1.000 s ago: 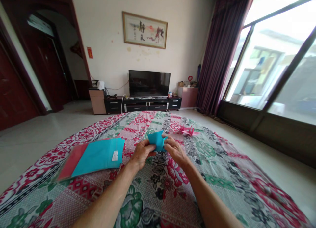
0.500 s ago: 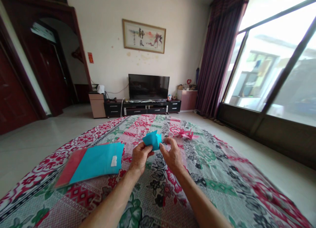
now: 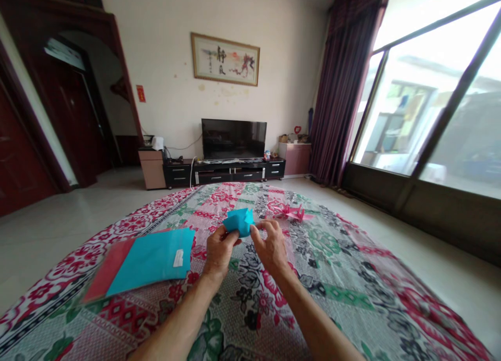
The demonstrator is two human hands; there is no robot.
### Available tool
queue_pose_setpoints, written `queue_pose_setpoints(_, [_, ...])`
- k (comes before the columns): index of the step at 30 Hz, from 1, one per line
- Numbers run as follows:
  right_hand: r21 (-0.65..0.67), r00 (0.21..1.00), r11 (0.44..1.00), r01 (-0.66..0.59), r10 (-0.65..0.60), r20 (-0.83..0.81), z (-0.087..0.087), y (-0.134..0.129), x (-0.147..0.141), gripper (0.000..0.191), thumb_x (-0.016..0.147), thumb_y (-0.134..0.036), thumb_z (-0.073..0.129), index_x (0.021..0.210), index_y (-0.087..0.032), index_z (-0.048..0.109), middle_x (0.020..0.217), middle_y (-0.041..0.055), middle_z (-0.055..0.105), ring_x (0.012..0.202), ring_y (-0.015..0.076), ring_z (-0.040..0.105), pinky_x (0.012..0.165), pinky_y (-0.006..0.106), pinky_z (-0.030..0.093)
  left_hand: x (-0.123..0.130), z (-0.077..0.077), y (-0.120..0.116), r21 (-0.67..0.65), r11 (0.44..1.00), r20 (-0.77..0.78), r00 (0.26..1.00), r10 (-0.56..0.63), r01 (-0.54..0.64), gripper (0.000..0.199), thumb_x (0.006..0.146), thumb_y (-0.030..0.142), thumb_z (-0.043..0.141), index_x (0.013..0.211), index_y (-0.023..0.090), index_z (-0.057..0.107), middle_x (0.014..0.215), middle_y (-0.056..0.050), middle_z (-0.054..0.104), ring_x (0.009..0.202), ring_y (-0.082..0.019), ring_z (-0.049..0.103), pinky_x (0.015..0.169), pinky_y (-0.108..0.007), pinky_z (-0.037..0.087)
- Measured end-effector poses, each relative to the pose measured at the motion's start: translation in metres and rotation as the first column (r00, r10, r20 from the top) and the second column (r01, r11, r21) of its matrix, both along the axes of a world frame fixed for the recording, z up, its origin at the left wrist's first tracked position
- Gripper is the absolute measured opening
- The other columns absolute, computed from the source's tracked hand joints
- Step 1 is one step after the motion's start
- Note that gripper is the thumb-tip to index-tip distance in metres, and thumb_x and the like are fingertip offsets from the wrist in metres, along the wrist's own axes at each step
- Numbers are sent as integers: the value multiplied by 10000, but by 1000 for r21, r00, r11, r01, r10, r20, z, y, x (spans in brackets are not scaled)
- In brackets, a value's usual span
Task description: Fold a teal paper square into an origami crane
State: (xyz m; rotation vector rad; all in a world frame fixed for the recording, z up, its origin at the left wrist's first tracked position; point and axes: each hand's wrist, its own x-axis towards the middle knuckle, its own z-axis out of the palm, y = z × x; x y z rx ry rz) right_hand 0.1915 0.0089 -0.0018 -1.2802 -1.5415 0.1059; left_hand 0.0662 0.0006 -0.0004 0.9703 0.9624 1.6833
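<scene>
A folded piece of blue paper [image 3: 238, 221] is held up over the patterned tablecloth [image 3: 250, 309]. My left hand [image 3: 219, 250] pinches its lower left side between thumb and fingers. At the paper's right edge, the thumb and forefinger of my right hand [image 3: 271, 244] are closed on a corner of it. Folded pink paper shapes [image 3: 295, 213] lie on the cloth beyond my right hand. To the left rests a clear packet of blue sheets [image 3: 151, 261] and red sheets [image 3: 107, 267], with a small white label on it.
Past the far edge of the round table stand a black television [image 3: 234, 139] and a low black cabinet [image 3: 230, 173]. A dark purple curtain [image 3: 338, 95] and large windows are on the right. Dark red doors are on the left.
The blue paper has turned and looks rounder at its lower side. My right thumb and forefinger have come together at its right edge. The whole view has shifted slightly.
</scene>
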Motion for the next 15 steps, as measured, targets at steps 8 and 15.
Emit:
queue_pose_setpoints(8, [21,983,993,-119,121,-135,-2,2,-3,167,785,-361,549,740,-218,623,1044,77,589,983,214,556,884,387,418,1,1,-1,12,999,-42,998,36,-35,191,577,237,701,743,145,677,634,9,634,609,-120,566,607,-235,484])
queue_pose_setpoints(15, [90,978,986,-139,150,-142,3,-3,-7,74,754,-283,577,749,-214,603,839,43,626,816,188,578,756,332,455,1,-5,3,27,996,-55,995,83,-82,180,588,260,706,727,152,670,626,10,640,596,-121,570,590,-229,470])
